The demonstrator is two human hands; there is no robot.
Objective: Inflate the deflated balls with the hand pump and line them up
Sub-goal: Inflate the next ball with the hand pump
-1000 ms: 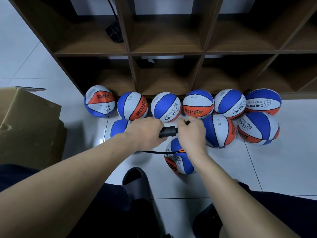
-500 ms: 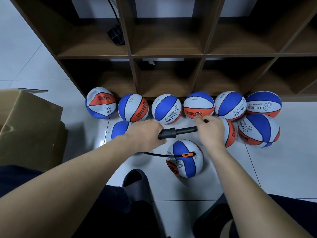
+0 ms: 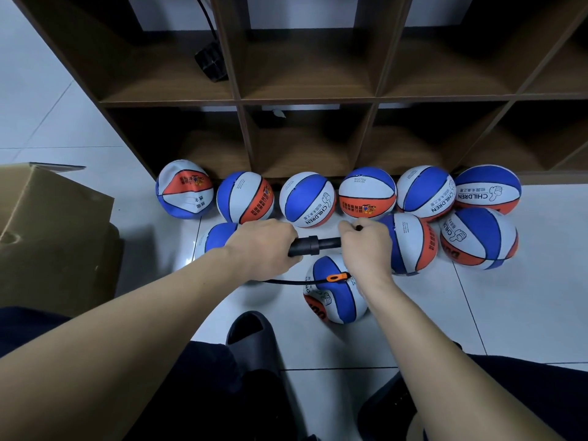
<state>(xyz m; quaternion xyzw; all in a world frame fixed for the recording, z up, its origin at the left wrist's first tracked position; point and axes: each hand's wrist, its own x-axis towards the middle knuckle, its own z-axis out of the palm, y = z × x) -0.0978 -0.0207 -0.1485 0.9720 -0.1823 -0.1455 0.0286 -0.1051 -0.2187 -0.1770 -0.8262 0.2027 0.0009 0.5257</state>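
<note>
My left hand (image 3: 264,246) grips the barrel of a black hand pump (image 3: 310,246), held level above the floor. My right hand (image 3: 366,246) grips the pump's handle at the rod's end. A thin black hose (image 3: 286,282) runs from the pump to an orange connector (image 3: 337,277) plugged into a blue, white and orange ball (image 3: 334,297) on the tiles below my hands. Several more balls of the same colours lie behind it, the leftmost one (image 3: 184,194) dented. A row of them (image 3: 307,198) sits along the shelf's foot.
A dark wooden shelf unit (image 3: 305,100) with open cubbies stands behind the balls. A cardboard box (image 3: 47,237) sits at the left. My dark slipper (image 3: 251,335) and dark trouser legs fill the near floor. White tiles extend to the right.
My right hand pulled the handle out to the right half a second ago and has now pushed it back in toward the barrel. The ball looks slightly rounder.
</note>
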